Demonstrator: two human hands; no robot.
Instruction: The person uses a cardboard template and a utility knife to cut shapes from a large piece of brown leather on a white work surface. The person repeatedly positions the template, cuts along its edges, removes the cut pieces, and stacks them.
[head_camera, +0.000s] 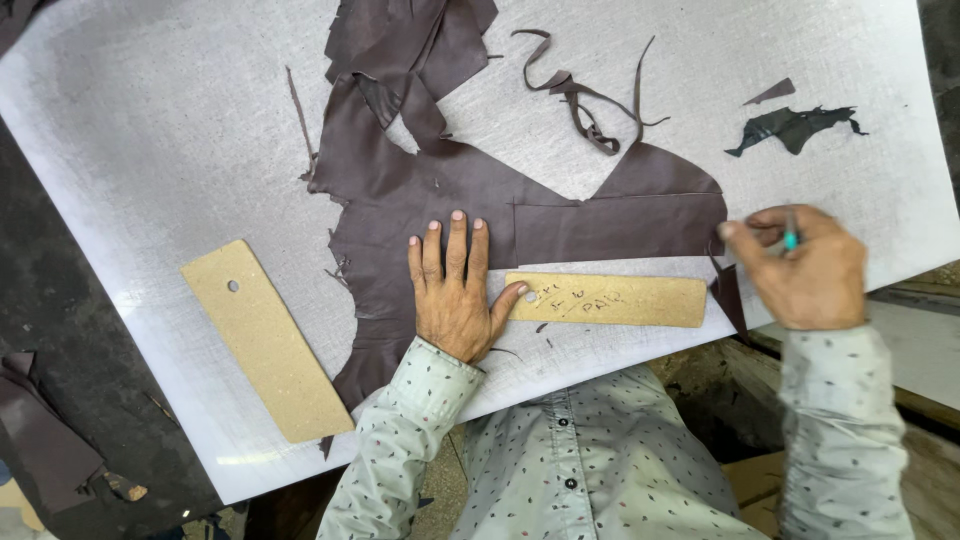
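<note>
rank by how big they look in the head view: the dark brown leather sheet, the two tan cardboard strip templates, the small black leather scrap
1. Dark brown leather sheet, by far the largest.
2. Tan cardboard template with a hole.
3. Tan cardboard template by the left hand, narrower; lengths look similar.
4. Small black leather scrap.

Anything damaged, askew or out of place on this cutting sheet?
Nothing looks wrong. The brown leather is ragged-edged, with curled offcut strips and a dark scrap lying loose near it, as cutting leaves them. The left hand lies flat on the leather.
</note>
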